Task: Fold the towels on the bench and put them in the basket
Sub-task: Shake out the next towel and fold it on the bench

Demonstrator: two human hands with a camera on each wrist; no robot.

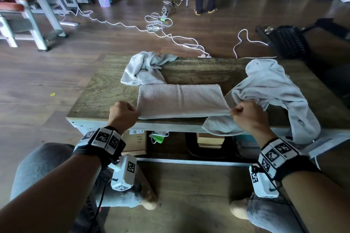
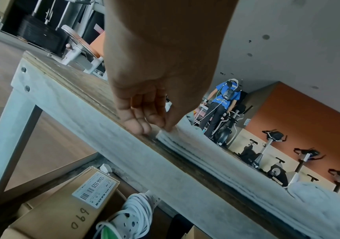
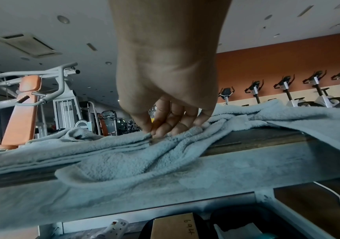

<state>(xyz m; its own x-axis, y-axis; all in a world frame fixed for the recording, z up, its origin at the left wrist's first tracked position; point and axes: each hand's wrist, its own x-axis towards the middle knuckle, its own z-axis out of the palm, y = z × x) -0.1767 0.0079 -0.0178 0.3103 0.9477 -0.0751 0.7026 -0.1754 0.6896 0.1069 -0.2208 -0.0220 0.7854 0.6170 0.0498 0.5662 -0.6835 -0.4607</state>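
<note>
Towels lie on the bench [image 1: 106, 89], a wooden top on a pale frame that fills the middle of my head view. Largest is the crumpled towel [image 1: 274, 89] at 3 o'clock on the bench, bunched in the far right part and trailing over the near edge, one loose end hanging down the front rail. Next is the folded towel [image 1: 180, 100] at the centre, a flat rectangle whose long axis runs left to right, from 9 to 3 o'clock, parallel with the near bench edge and just behind it. Its layered edge shows in my left wrist view, stacked flat on the wood. A third, smaller towel, the far towel [image 1: 145, 68], sits rumpled at 12 o'clock, touching the folded towel's far left corner and reaching the far bench edge.

My left hand [image 1: 124, 114] is at the folded towel's near left corner, at 9 o'clock; fingers curled, thumb and fingertips [image 2: 168, 124] pinching that corner against the bench. My right hand [image 1: 248, 117] is at the near right corner, at 3 o'clock, fingers [image 3: 165, 124] curled and nipping the layered edge where it meets the crumpled towel.

Under the bench sit a box [image 1: 137, 141] and a coiled cable [image 2: 136, 210].
</note>
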